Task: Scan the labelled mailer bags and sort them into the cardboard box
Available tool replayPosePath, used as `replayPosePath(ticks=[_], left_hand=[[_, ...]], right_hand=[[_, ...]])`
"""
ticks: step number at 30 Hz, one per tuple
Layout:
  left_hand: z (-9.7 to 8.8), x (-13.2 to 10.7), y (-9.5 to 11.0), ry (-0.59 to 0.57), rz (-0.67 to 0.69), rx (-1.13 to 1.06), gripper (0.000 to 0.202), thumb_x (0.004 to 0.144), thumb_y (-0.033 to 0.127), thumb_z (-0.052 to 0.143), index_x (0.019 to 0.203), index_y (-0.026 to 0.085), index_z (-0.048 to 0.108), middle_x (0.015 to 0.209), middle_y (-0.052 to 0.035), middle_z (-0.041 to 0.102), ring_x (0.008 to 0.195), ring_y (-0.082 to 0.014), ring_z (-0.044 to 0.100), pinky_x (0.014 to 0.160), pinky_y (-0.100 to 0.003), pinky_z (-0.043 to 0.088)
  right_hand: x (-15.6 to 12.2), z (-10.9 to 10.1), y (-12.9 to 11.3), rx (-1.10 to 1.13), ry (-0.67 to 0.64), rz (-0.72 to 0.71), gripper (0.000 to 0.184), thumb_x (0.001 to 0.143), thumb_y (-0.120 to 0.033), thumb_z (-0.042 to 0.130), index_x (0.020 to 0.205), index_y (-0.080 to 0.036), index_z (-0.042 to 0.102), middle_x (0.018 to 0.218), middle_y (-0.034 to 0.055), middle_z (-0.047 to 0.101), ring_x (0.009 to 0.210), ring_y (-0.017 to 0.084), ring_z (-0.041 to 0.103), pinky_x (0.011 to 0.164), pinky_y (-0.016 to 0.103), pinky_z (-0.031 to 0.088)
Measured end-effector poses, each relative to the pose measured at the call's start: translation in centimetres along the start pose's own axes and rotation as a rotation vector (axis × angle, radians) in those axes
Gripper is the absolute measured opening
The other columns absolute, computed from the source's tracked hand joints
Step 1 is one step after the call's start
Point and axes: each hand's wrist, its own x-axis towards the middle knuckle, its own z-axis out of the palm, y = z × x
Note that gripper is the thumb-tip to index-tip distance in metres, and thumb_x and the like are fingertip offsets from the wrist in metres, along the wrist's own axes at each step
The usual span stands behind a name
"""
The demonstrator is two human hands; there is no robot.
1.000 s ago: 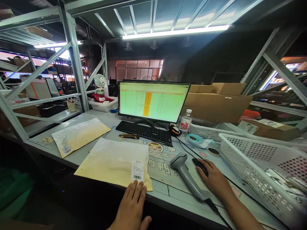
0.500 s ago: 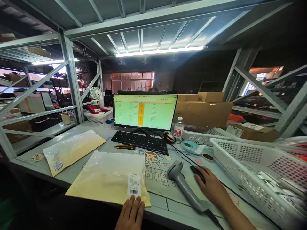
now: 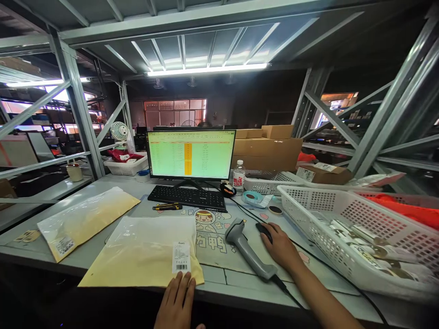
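My left hand (image 3: pixel 176 294) lies flat with fingers outstretched on the lower right edge of a yellow and white plastic mailing bag (image 3: pixel 137 249). Its fingertips touch just below a white barcode label (image 3: pixel 181 257) on the bag. Over on the right, my right hand (image 3: pixel 279 244) rests on a black computer mouse (image 3: pixel 265 232), fingers curved over it. A grey barcode scanner (image 3: pixel 248 249) lies on the desk mat between my hands. To the left is a second yellow and white mailing bag (image 3: pixel 87 221). A lit monitor (image 3: pixel 191 154) shows a spreadsheet behind a black keyboard (image 3: pixel 188 197).
A white plastic basket (image 3: pixel 329 246) with packed items stands right of my arm. Near the keyboard are a yellow and black cutter (image 3: pixel 167 207), a water bottle (image 3: pixel 239 177) and a roll of labels (image 3: pixel 253 197). Cardboard boxes (image 3: pixel 267 153) stand behind; metal shelf posts (image 3: pixel 77 109) frame the desk.
The view has turned to the right, so everything sits further left and more of the basket shows. Both hands keep their places on the bag and the mouse.
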Motion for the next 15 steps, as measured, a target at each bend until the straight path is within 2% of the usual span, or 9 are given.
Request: replayPosePath(ticks=[3,5,9,11,13,15], left_hand=[[-0.52,0.17,0.35,-0.014,-0.012,0.003,0.103,0.087,0.037,0.074,0.171,0.026,0.016,0.158,-0.0067,0.054,0.143,-0.033,0.053,0.115,-0.042,0.047],[-0.68,0.22,0.4,-0.021,-0.013,0.0,0.105,0.086,0.035,0.074,0.171,0.026,0.013,0.158,-0.007,0.054,0.143,-0.0338,0.053,0.115,-0.043,0.047],[-0.4,0.14,-0.13,-0.024,-0.001,-0.001,0.095,0.083,0.036,0.075,0.166,0.026,0.031,0.159,-0.0061,0.053,0.143,-0.0331,0.054,0.116,-0.042,0.047],[-0.13,0.08,-0.42,-0.018,0.05,0.017,0.09,0.08,0.038,0.075,0.162,0.023,0.041,0.159,-0.0061,0.053,0.142,-0.0324,0.055,0.113,-0.04,0.05],[0.06,0.05,-0.51,-0.009,0.079,0.048,0.087,0.078,0.038,0.076,0.158,0.021,0.047,0.158,-0.0067,0.054,0.14,-0.0325,0.057,0.11,-0.039,0.052],[0.1,0.07,-0.42,0.0,0.053,0.073,0.085,0.076,0.037,0.076,0.155,0.019,0.05,0.157,-0.0071,0.055,0.14,-0.0331,0.056,0.111,-0.041,0.052]], right_hand=[[-0.1,-0.11,-0.17,-0.005,-0.004,0.011,0.056,0.101,-0.047,0.035,0.139,-0.017,0.063,0.143,0.0159,0.056,0.122,0.033,0.061,0.107,0.05,0.052],[-0.16,-0.22,-0.3,-0.009,-0.004,0.017,0.055,0.101,-0.046,0.035,0.139,-0.017,0.062,0.143,0.0159,0.056,0.122,0.032,0.06,0.108,0.049,0.052],[-0.21,-0.42,-0.5,-0.018,-0.006,0.02,0.055,0.101,-0.045,0.035,0.139,-0.016,0.063,0.142,0.0163,0.056,0.123,0.032,0.06,0.11,0.049,0.05],[-0.2,-0.48,-0.55,-0.024,-0.009,0.021,0.055,0.102,-0.044,0.034,0.139,-0.016,0.063,0.142,0.0166,0.056,0.123,0.032,0.06,0.11,0.048,0.05],[-0.19,-0.48,-0.56,-0.028,-0.01,0.02,0.054,0.102,-0.043,0.035,0.139,-0.016,0.063,0.142,0.0168,0.055,0.123,0.031,0.06,0.111,0.047,0.05],[-0.17,-0.44,-0.55,-0.031,-0.009,0.018,0.053,0.102,-0.042,0.035,0.139,-0.016,0.063,0.142,0.0169,0.055,0.123,0.031,0.06,0.111,0.047,0.05]])
